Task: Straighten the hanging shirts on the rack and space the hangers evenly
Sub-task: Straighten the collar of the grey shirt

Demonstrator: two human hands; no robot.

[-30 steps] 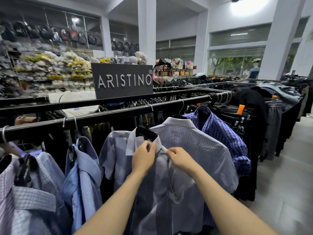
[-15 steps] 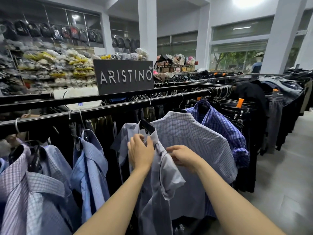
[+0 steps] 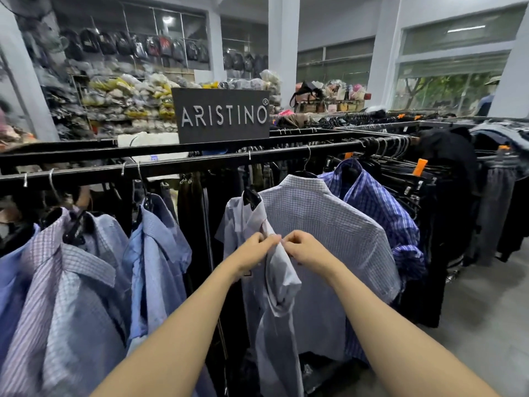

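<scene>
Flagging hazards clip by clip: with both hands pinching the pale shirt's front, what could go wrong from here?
1. The left hand and right hand grip the pale shirt at one bunched spot; tugging may slide its collar off the black hanger.
2. The white checked shirt hangs pressed against it and could be dragged askew.
3. A wide gap separates it from the light blue shirt, so spacing may end up uneven.

Leftmost shirts [image 3: 17,296] cut off left.
</scene>
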